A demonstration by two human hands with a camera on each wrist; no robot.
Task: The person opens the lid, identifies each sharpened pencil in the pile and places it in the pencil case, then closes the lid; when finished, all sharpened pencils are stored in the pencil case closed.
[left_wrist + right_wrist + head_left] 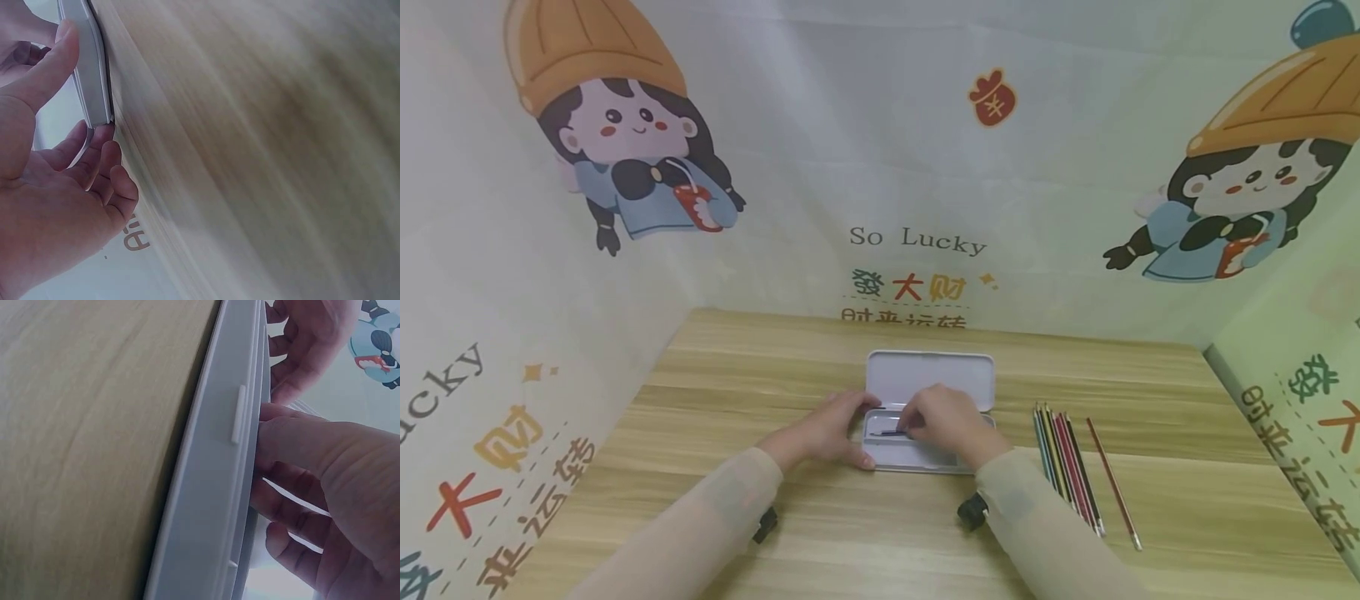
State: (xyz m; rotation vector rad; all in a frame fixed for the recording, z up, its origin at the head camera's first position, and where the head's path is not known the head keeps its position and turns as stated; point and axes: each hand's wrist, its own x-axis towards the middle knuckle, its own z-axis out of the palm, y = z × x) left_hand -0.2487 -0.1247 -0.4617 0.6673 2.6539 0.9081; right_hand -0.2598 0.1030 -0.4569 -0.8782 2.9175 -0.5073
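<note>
A pale metal pencil case (913, 457) lies on the table with its hinged lid (930, 379) raised at the back. My left hand (826, 429) grips its left end, thumb (62, 59) at the front edge and fingers around the back corner. Bent over the tray is my right hand (943, 421), its fingers (284, 497) reaching inside. At its fingertips a thin dark pencil-like piece (887, 433) lies along the rear compartment, its point to the left. The fingers pinch the piece's right end, which they hide.
Right of the case several pencils (1063, 462) lie side by side, with one reddish-brown pencil (1112, 483) apart from them. A printed cloth (790, 150) stands around the back and sides of the wooden table (760, 350).
</note>
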